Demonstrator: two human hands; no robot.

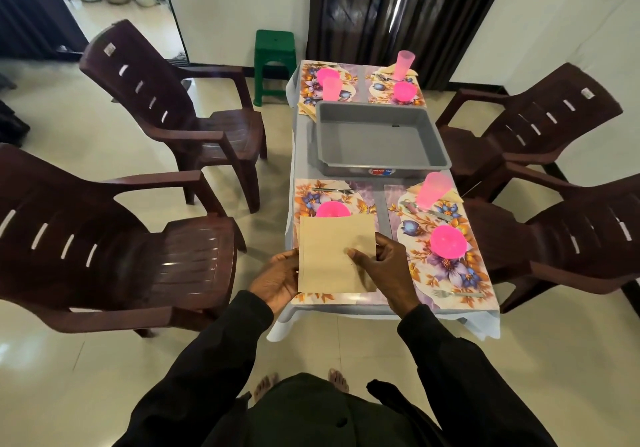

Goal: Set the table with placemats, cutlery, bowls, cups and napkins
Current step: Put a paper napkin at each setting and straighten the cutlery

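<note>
A beige napkin (329,256) is held flat above the near-left floral placemat (308,201). My left hand (277,278) grips its left edge from below, and my right hand (384,266) pinches its right side with the thumb on top. Behind the napkin sits a pink bowl (332,209), with a fork (332,190) further back. The near-right placemat (446,273) carries a pink bowl (448,241), a pink cup (433,190) on a napkin, cutlery and a fork (457,294). Both far placemats hold pink bowls and cups.
An empty grey plastic tub (377,135) stands in the middle of the narrow table. Brown plastic chairs flank it, two on the left (104,239) and two on the right (571,239). A green stool (273,62) stands beyond the far end.
</note>
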